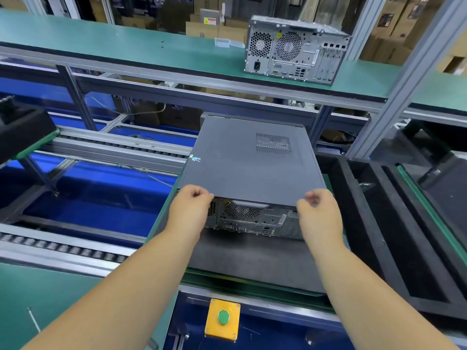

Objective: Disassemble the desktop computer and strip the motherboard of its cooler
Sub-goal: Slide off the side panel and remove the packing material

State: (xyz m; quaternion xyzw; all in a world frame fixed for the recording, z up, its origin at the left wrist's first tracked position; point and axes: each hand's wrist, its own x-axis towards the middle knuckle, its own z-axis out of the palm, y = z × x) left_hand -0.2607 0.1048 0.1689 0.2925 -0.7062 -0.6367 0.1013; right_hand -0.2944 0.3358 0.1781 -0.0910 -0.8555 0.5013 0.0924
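Both hands, left [190, 209] and right [319, 215], gripping the cover's [249, 161] rear corners, probably sliding it off the case [255, 219].

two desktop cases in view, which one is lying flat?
The dark grey desktop case on the black mat, at both hands; its rear ports face the person. The other case stands upright on the green upper shelf, untouched.

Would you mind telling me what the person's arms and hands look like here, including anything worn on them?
Both forearms are bare as far as the frame shows: no sleeve reaches into view. The left hand and right hand wear no gloves, and no watch, ring, wrist strap or marking is visible on either. The right hand's fingertips are slightly blurred.
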